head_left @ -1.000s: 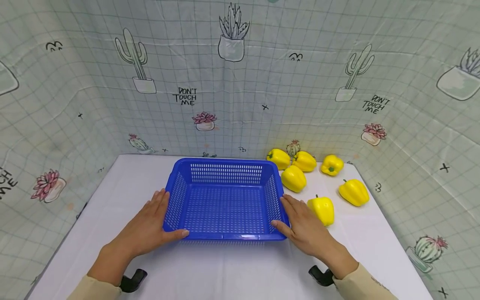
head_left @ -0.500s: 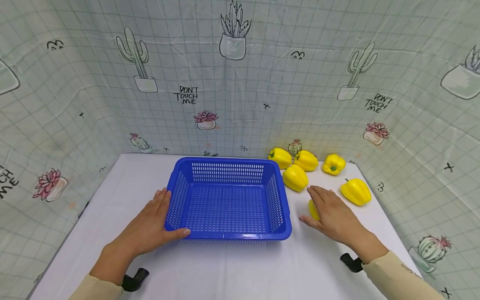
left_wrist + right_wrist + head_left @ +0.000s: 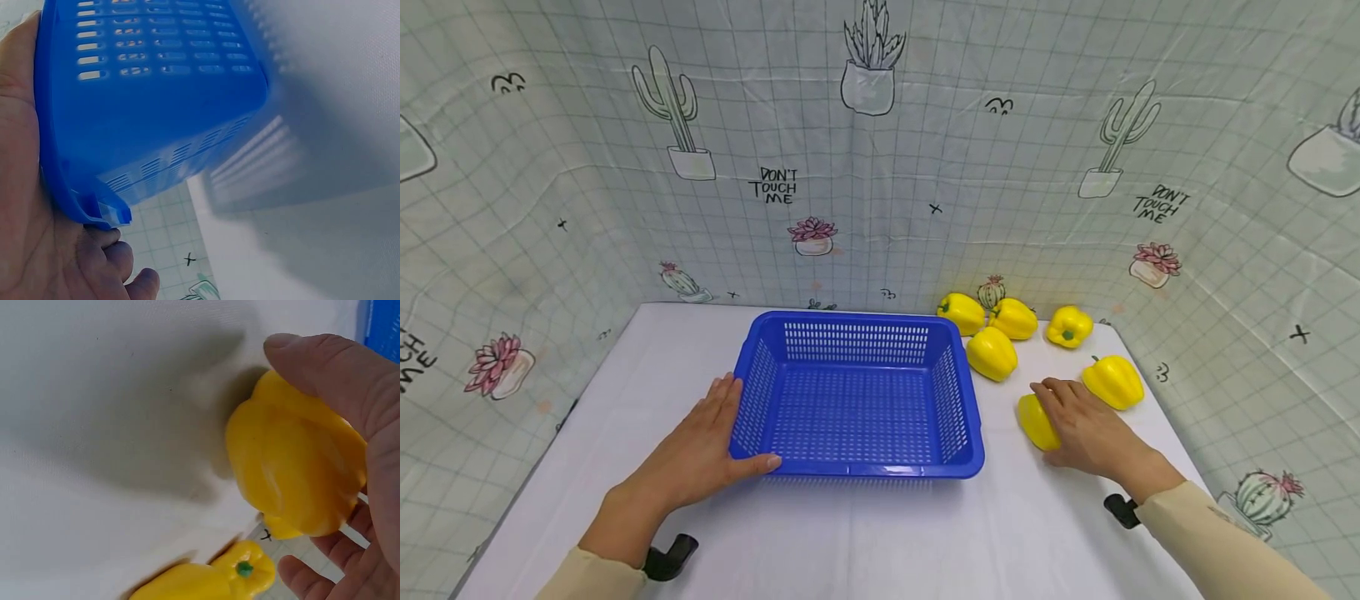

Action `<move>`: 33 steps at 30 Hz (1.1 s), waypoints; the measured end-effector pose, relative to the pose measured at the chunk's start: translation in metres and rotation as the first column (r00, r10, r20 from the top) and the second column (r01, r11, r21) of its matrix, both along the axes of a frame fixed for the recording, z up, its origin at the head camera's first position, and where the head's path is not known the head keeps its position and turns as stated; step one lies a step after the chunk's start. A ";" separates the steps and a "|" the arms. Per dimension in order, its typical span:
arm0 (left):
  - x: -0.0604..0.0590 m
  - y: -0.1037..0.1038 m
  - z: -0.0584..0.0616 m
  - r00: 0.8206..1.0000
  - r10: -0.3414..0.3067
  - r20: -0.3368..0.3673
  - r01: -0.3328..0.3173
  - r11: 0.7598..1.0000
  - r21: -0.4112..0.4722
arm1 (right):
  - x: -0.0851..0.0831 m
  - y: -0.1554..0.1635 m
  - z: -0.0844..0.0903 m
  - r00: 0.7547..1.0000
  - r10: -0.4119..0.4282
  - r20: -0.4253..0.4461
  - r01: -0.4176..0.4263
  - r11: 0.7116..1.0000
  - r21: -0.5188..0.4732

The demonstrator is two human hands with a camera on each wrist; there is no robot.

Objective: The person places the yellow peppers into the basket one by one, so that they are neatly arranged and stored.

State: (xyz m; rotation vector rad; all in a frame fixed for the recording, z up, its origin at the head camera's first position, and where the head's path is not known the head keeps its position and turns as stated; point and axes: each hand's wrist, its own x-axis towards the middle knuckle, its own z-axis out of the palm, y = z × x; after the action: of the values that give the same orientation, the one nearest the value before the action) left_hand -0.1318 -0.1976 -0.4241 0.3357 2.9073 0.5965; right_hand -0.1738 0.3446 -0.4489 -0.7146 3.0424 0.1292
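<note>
A blue slotted basket (image 3: pixel 880 472) stands empty in the middle of the white table. My left hand (image 3: pixel 703 437) rests against its near left corner, fingers flat along the side wall and thumb along the front rim; the left wrist view shows the palm (image 3: pixel 25 206) pressed to the basket wall (image 3: pixel 156 94). To the right of the basket, my right hand (image 3: pixel 1078 425) grips a yellow bell pepper (image 3: pixel 1034 421) that lies on the table. In the right wrist view the thumb (image 3: pixel 337 369) and fingers wrap round this pepper (image 3: pixel 294 469).
Several more yellow peppers lie at the back right: one (image 3: pixel 992 352) beside the basket's far corner, one (image 3: pixel 1112 382) just beyond my right hand, others (image 3: pixel 1013 317) by the cloth wall. A cactus-print cloth (image 3: pixel 880 167) closes off the back and sides.
My right hand left the basket's right front corner, moved right and settled over the nearest pepper, closing round it. The left hand and the basket have stayed put.
</note>
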 end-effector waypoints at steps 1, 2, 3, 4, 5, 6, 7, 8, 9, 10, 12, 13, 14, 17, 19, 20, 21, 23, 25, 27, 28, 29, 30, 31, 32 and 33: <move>0.000 0.000 0.000 1.000 -0.001 -0.001 0.001 1.000 0.001 | -0.001 0.001 -0.001 1.000 0.001 0.002 -0.001 1.000 0.004; 0.000 0.000 0.000 1.000 -0.001 0.001 0.001 1.000 0.002 | -0.002 0.001 -0.003 1.000 0.000 0.005 0.000 1.000 0.005; 0.000 0.000 0.000 1.000 0.000 0.005 0.000 1.000 0.004 | -0.003 0.002 -0.004 1.000 0.001 0.006 -0.001 1.000 0.005; 0.000 0.000 0.000 1.000 0.001 0.008 -0.001 1.000 0.005 | -0.004 0.003 -0.005 1.000 0.000 0.006 0.000 1.000 0.004; 0.000 0.000 0.000 1.000 0.002 0.007 -0.002 1.000 0.005 | -0.005 0.003 -0.006 1.000 -0.002 0.007 0.002 1.000 0.000; 0.000 0.000 0.000 1.000 0.003 0.008 -0.003 1.000 0.006 | -0.006 0.004 -0.007 1.000 -0.005 0.009 0.005 1.000 -0.004; 0.000 0.000 0.000 1.000 0.006 0.009 -0.006 1.000 0.006 | -0.007 0.004 -0.008 1.000 -0.011 0.015 0.012 1.000 -0.011; 0.000 0.000 0.000 1.000 0.007 0.012 -0.007 1.000 0.007 | -0.008 0.004 -0.008 1.000 -0.020 0.022 0.020 1.000 -0.017; 0.000 0.000 0.000 1.000 0.007 0.010 -0.007 1.000 0.008 | -0.009 0.004 -0.009 0.999 -0.027 0.029 0.028 0.999 -0.020; 0.000 0.000 0.000 1.000 0.007 0.009 -0.007 1.000 0.006 | -0.009 0.004 -0.009 0.999 -0.035 0.032 0.036 0.999 -0.020; 0.001 0.000 0.000 1.000 0.006 0.007 -0.006 1.000 0.005 | -0.010 0.003 -0.010 0.998 -0.053 0.040 0.054 0.998 -0.020; 0.001 0.000 0.001 1.000 0.005 0.007 -0.005 1.000 0.004 | -0.010 0.002 -0.010 0.997 -0.061 0.043 0.062 0.998 -0.018; 0.001 0.000 0.001 1.000 0.005 0.006 -0.005 1.000 0.002 | -0.010 0.002 -0.010 0.997 -0.069 0.045 0.070 0.997 -0.015; 0.001 -0.001 0.000 1.000 0.006 0.002 -0.006 1.000 -0.002 | -0.011 0.000 -0.010 0.995 -0.086 0.055 0.087 0.996 -0.018; 0.000 -0.001 0.000 1.000 0.006 0.002 -0.006 1.000 -0.003 | -0.011 0.000 -0.010 0.994 -0.091 0.060 0.093 0.995 -0.025; 0.000 -0.001 0.000 1.000 0.007 0.002 -0.007 1.000 -0.001 | -0.012 0.000 -0.010 0.994 -0.094 0.057 0.095 0.995 -0.030; 0.000 -0.001 -0.001 1.000 0.006 0.002 -0.006 1.000 0.000 | -0.012 0.000 -0.010 0.994 -0.093 0.050 0.095 0.995 -0.040; 0.000 -0.001 -0.001 1.000 0.007 0.005 -0.007 1.000 0.004 | -0.012 0.000 -0.010 0.996 -0.089 0.019 0.090 0.994 -0.064; 0.000 -0.001 -0.001 1.000 0.007 0.009 -0.007 1.000 0.008 | -0.013 0.000 -0.009 0.997 -0.079 -0.027 0.076 0.993 -0.088; 0.000 -0.001 -0.001 1.000 0.005 0.008 -0.005 1.000 0.011 | -0.014 0.000 -0.008 0.995 -0.066 -0.071 0.058 0.993 -0.105; 0.001 -0.001 0.000 1.000 0.006 0.009 -0.006 1.000 0.012 | -0.014 0.000 -0.008 0.994 -0.062 -0.089 0.052 0.993 -0.111; 0.001 -0.001 0.000 1.000 0.007 0.009 -0.008 1.000 0.013 | -0.015 0.000 -0.007 0.993 -0.059 -0.102 0.048 0.993 -0.112; 0.001 -0.001 0.000 1.000 0.008 0.008 -0.008 1.000 0.014 | -0.015 -0.001 -0.006 0.992 -0.060 -0.110 0.047 0.992 -0.116; 0.001 -0.001 0.000 1.000 0.009 0.009 -0.009 1.000 0.016 | -0.016 -0.002 -0.005 0.992 -0.062 -0.114 0.049 0.992 -0.118; 0.000 -0.001 -0.001 1.000 0.008 0.006 -0.008 1.000 0.017 | -0.016 -0.003 -0.004 0.991 -0.067 -0.115 0.053 0.991 -0.122; 0.000 -0.001 -0.001 1.000 0.009 0.007 -0.010 1.000 0.017 | -0.016 -0.004 -0.003 0.991 -0.070 -0.116 0.055 0.990 -0.127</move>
State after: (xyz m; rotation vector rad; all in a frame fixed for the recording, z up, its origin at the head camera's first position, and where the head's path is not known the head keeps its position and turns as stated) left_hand -0.1316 -0.1990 -0.4252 0.3215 2.9006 0.6227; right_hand -0.1896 0.3409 -0.4522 -0.6390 3.2075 -0.0182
